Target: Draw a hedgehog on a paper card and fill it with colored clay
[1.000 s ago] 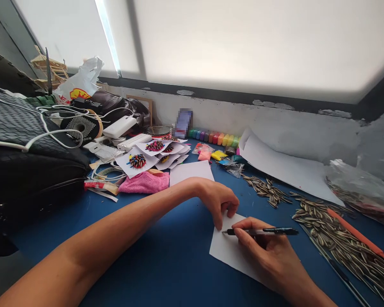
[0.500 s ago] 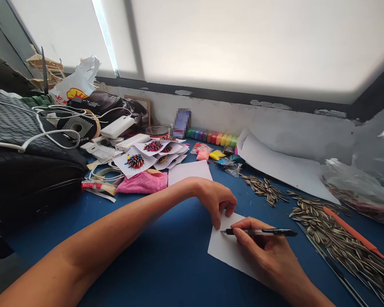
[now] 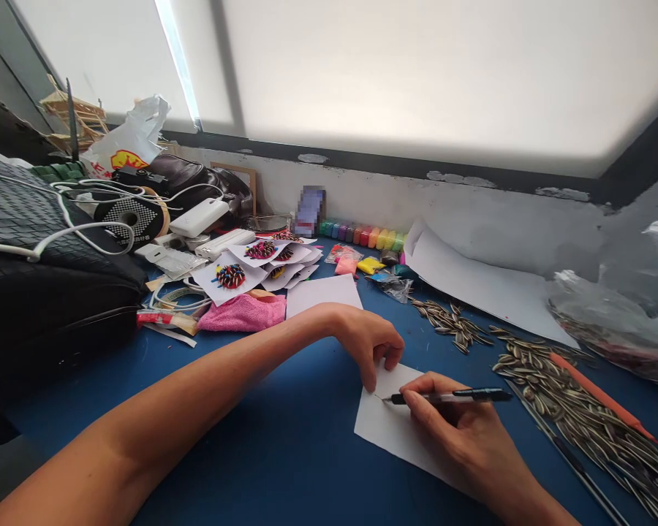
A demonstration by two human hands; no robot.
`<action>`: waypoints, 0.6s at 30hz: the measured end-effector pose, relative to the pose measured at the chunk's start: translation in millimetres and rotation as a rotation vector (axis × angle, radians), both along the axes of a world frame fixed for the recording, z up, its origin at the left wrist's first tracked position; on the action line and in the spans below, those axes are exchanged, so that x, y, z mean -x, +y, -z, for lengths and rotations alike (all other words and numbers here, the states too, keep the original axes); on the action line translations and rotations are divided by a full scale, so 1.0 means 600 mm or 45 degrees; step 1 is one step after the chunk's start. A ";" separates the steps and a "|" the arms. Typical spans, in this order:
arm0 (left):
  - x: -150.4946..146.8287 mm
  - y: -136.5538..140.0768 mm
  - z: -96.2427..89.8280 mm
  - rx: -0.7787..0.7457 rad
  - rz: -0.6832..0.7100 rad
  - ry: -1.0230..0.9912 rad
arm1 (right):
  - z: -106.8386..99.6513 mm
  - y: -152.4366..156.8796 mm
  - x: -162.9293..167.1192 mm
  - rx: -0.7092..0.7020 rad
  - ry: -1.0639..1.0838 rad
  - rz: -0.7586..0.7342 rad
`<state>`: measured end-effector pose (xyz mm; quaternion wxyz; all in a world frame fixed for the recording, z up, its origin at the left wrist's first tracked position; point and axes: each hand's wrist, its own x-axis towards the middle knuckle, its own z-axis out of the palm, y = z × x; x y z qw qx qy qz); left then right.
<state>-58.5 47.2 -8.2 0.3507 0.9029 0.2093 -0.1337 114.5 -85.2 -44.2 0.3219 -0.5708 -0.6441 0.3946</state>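
Observation:
A black pen with a clear barrel (image 3: 449, 397) is held between the thumb and fingers of my right hand (image 3: 463, 431). Its tip touches a white sheet of paper (image 3: 384, 422), where a short, faint line shows. With fingers bent, my left hand (image 3: 368, 342) presses the sheet's upper left edge against the blue table; its thumb points down at the paper and some fingertips are partly hidden. My right hand rests over the right part of the sheet and covers it. Behind my left wrist lies another white sheet (image 3: 324, 292).
Striped sunflower seeds (image 3: 575, 416) lie at the right with an orange stick (image 3: 603, 397) and a thin metal rod (image 3: 567, 453). Decorated paper cards (image 3: 230, 277), a pink cloth (image 3: 242, 313) and a black bag (image 3: 55, 292) stand left. Colored clay tubs (image 3: 365, 235) line the wall.
The pen tip has moved slightly right on the sheet, and a short line now shows behind it. My left hand stays in place on the paper.

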 end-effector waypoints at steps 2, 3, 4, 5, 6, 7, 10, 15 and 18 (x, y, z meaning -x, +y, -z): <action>0.000 0.000 0.000 -0.009 0.000 0.003 | 0.004 0.002 -0.006 0.018 -0.035 -0.036; 0.001 0.000 0.000 -0.015 0.001 0.002 | 0.006 0.003 -0.008 0.025 -0.050 -0.045; 0.001 0.000 0.000 -0.022 0.004 0.000 | 0.007 0.003 -0.010 0.031 -0.061 -0.047; 0.001 0.000 0.000 -0.027 0.007 -0.002 | 0.008 0.003 -0.012 0.037 -0.066 -0.046; 0.001 0.000 0.000 -0.027 0.011 -0.004 | 0.008 0.003 -0.013 0.042 -0.062 -0.045; 0.001 0.000 0.001 -0.025 0.015 -0.005 | 0.008 0.003 -0.014 0.047 -0.052 -0.042; 0.001 0.000 0.002 -0.013 0.016 -0.010 | 0.007 0.002 -0.015 0.055 -0.022 -0.027; 0.001 -0.001 0.000 -0.015 0.009 -0.018 | 0.004 0.001 -0.017 0.061 -0.021 -0.022; 0.001 -0.002 -0.001 -0.013 0.003 -0.013 | 0.003 0.000 -0.019 0.084 -0.009 -0.027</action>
